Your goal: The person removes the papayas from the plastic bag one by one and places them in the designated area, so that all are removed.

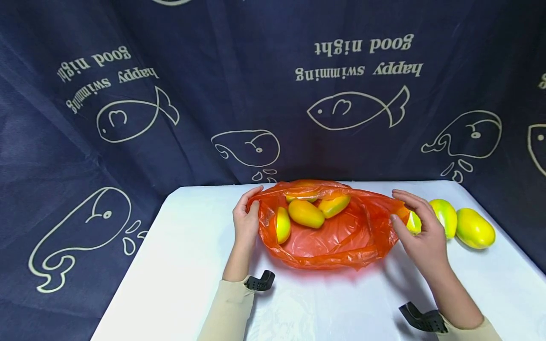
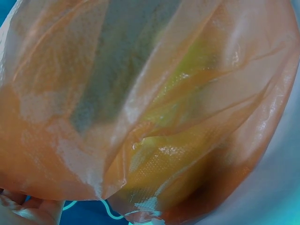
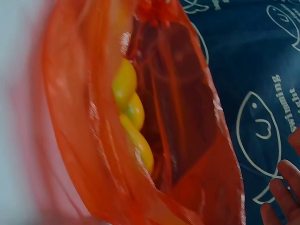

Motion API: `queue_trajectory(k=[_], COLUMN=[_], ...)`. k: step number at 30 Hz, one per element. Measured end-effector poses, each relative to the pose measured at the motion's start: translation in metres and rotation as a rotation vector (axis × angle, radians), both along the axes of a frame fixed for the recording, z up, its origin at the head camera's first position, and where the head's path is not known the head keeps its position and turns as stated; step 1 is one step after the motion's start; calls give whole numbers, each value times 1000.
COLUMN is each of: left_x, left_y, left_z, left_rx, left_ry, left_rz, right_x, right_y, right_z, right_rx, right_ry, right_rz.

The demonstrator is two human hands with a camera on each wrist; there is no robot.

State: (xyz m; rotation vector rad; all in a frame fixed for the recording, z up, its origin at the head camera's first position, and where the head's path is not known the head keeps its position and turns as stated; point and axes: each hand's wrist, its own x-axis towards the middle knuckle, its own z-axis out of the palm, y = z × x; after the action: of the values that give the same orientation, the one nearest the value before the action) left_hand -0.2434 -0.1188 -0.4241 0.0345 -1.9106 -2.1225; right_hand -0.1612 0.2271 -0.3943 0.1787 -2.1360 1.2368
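Note:
An orange-red plastic bag point(image 1: 328, 255) lies on the white table with its mouth held wide. Several yellow mangoes point(image 1: 305, 214) are inside, bunched toward the left and back. At the bag's left rim, my left hand point(image 1: 246, 220) pinches the film between thumb and fingers; the left wrist view is mostly filled by the bag's side. My right hand point(image 1: 426, 237) is beside the bag's right corner, thumb and fingers apart. In the right wrist view its fingers point(image 3: 283, 194) look spread and separate from the film.
More mangoes point(image 1: 475, 228) sit on the table point(image 1: 187, 265) to the right of the bag, partly behind my right hand. A dark blue curtain point(image 1: 256, 85) with fish drawings hangs behind the table's far edge.

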Motion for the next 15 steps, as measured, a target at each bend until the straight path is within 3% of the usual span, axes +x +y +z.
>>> queue_trajectory(k=[8,15], left_x=[-1,0], left_y=[1,0], left_z=[-1,0], left_rx=[-6,1], left_ry=[7,1], left_rz=[-3,-3], right_x=[-6,-15], right_y=[-21,-33], right_z=[-10,-21], right_rx=[31,107], right_ry=[-29,-131], right_rz=[95,172])
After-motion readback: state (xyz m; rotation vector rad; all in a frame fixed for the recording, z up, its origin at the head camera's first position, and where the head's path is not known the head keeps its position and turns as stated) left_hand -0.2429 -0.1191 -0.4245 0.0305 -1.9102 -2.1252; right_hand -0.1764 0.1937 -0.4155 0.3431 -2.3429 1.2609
